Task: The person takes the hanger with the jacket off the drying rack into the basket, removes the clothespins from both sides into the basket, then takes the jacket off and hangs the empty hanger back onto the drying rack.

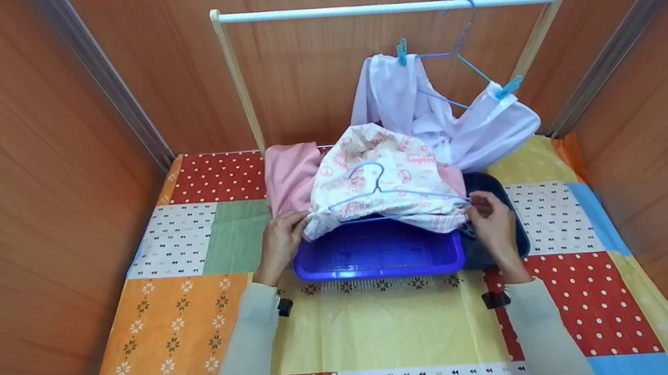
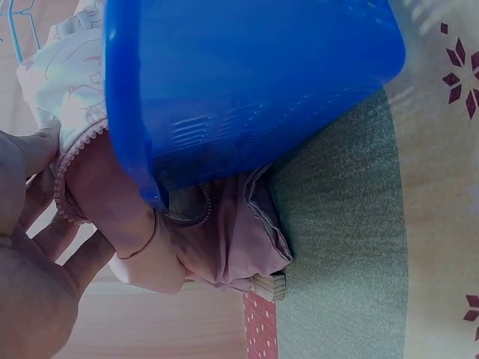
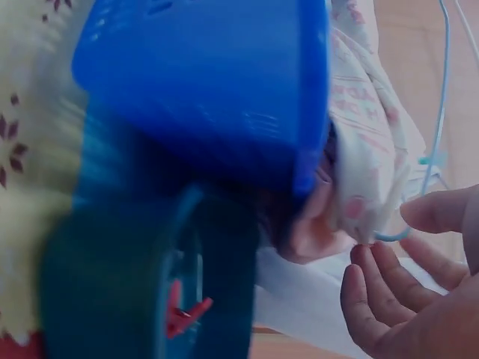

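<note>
Rack (image 1: 324, 12) stands behind blue basket (image 1: 381, 274); printed garment (image 1: 404, 175) lies over basket's far side, hanger (image 1: 378, 190) across it. Left hand (image 1: 280, 242) pinches garment's left edge, right hand (image 1: 494, 223) grips hanger's right end, seemingly keeping both aligned.

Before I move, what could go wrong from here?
The lower hanger might slip: its hook is not on the rail, and it appears to lie across the printed garment.

The garment's edge could snag on the blue basket, which sits close beneath it.

The right hand works near the dark bin and might knock it, along with the red clip inside.
</note>
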Motion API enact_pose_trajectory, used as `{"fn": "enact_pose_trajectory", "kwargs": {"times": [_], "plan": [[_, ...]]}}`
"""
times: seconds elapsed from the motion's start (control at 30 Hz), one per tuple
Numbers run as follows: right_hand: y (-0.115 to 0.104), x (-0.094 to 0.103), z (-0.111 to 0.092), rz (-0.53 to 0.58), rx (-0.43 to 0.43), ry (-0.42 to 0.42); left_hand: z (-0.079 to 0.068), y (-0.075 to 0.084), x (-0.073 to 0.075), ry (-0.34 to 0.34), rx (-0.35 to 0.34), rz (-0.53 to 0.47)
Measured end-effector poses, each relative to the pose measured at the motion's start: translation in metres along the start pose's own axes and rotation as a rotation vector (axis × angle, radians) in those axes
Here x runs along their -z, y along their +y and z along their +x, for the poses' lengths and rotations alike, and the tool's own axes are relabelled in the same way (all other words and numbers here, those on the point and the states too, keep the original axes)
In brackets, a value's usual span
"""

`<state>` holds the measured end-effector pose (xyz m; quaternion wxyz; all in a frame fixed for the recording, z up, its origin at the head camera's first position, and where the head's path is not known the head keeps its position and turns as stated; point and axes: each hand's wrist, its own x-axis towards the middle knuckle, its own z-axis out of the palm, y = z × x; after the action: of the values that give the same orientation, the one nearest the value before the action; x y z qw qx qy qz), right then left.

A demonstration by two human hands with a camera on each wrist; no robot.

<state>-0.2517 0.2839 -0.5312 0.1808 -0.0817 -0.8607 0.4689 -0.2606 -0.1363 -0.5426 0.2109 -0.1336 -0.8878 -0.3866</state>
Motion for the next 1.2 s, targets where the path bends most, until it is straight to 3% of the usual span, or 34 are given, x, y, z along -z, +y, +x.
{"fn": "enact_pose_trajectory", "kwargs": {"times": [0.23, 0.33, 0.73, 1.0, 1.2], "plan": [[-0.010, 0.001, 0.001, -0.069, 0.343, 0.050, 0.001, 0.000, -0.001, -0.009, 0.017, 0.000], [-0.012, -0.003, 0.002, -0.100, 0.433, 0.052, 0.001, -0.001, -0.001, -0.015, 0.022, -0.003], [-0.018, -0.013, 0.006, -0.193, 0.453, -0.037, 0.001, -0.002, 0.000, -0.008, 0.008, -0.015], [-0.017, -0.016, 0.007, -0.199, 0.527, 0.038, 0.001, 0.001, 0.003, -0.010, 0.002, -0.018], [-0.017, -0.016, 0.007, -0.180, 0.496, 0.048, 0.004, 0.000, 0.004, -0.041, 0.025, -0.033]]}}
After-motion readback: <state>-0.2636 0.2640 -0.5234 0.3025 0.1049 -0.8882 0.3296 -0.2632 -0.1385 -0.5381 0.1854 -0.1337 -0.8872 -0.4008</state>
